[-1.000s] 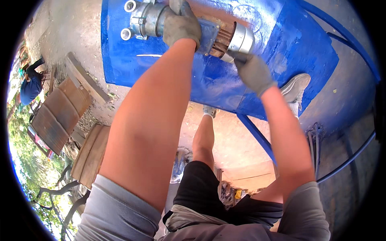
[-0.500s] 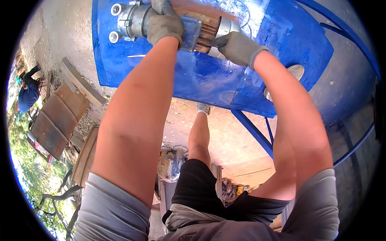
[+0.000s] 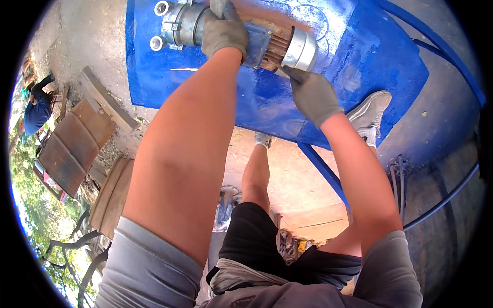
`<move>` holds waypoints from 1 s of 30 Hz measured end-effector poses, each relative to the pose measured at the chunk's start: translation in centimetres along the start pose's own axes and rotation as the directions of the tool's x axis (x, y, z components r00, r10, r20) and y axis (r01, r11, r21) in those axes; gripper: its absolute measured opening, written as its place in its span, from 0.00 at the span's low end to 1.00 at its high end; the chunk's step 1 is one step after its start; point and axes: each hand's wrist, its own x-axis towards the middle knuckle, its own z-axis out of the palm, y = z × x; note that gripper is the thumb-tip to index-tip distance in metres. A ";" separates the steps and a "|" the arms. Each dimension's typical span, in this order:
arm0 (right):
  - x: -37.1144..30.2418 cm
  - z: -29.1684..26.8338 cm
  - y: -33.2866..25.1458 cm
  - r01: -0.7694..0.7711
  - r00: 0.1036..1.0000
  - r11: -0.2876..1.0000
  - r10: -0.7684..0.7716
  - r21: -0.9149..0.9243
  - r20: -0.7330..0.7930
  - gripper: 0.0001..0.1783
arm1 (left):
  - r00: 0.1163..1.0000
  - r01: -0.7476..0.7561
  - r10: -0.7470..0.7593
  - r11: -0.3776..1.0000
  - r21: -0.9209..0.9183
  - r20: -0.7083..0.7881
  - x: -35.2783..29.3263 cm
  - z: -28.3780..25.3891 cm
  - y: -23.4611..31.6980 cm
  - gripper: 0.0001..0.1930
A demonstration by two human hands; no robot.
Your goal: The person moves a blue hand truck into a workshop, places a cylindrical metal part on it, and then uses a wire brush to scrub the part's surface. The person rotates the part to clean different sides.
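Observation:
A motor pump (image 3: 254, 43) lies on its side on a blue painted metal surface (image 3: 257, 97). Two round ports are at its left end, a blue box and rusty fins along its body, and a silver cap (image 3: 302, 49) at its right end. My left hand (image 3: 224, 33), in a grey work glove, is closed round the middle of the pump, thumb on top. My right hand (image 3: 313, 95), gloved alike, is at the lower edge of the fins beside the cap. Its fingers are bent together, tips at that edge; whether they hold anything small is hidden.
My shoe (image 3: 371, 110) rests on the blue surface at the right. Blue metal bars (image 3: 326, 172) run below and behind it. At the left lie a timber beam (image 3: 108, 100) and a rusty corrugated sheet (image 3: 77, 149). Another person (image 3: 38, 108) is bent over farther left.
My right hand has drawn back down from the silver cap, which now shows fully. The pump and my left hand appear slightly farther right, and my shoe is uncovered.

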 end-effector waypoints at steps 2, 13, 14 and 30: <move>0.7 0.9 -0.5 -0.008 1.000 1.000 0.007 -0.030 -0.021 0.22 | 1.000 -0.022 0.022 0.999 0.045 -0.009 -0.3 0.1 0.7 0.38; 1.7 3.4 2.8 0.099 0.993 0.957 -0.078 0.272 -0.085 0.22 | 0.999 -0.025 0.025 1.000 0.004 0.027 -0.5 -0.1 0.4 0.44; 1.8 3.2 1.7 0.071 0.997 0.963 -0.058 0.261 -0.057 0.21 | 1.000 -0.008 0.008 1.000 -0.004 0.012 -0.5 -0.4 0.7 0.42; -3.8 -6.4 -2.5 0.214 0.954 0.871 -0.090 -0.442 0.284 0.24 | 0.971 0.102 -0.204 0.830 -0.548 -0.128 -1.3 -3.1 -10.3 0.35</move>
